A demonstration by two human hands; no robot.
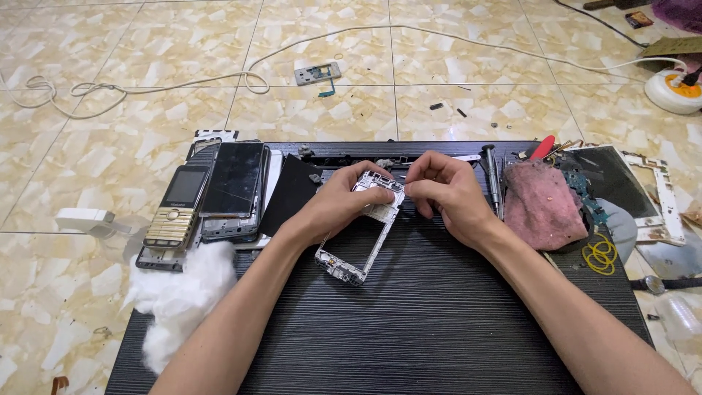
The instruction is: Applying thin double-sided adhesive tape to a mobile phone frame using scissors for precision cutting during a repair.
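Marble-tiled floor carries a dark table [439, 329]. My left hand [340, 201] grips the phone frame [360, 234] at its upper end, tilted; my right hand [446, 186] pinches its top edge. Advise light, steady pressure, frame braced on the table.

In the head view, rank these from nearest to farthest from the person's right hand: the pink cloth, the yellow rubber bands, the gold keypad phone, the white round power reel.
From the right hand:
1. Pink cloth, just to its right on the board.
2. Yellow rubber bands, further right, near the board's edge.
3. White round power reel, far right on the floor.
4. Gold keypad phone, far left, beyond the left hand.
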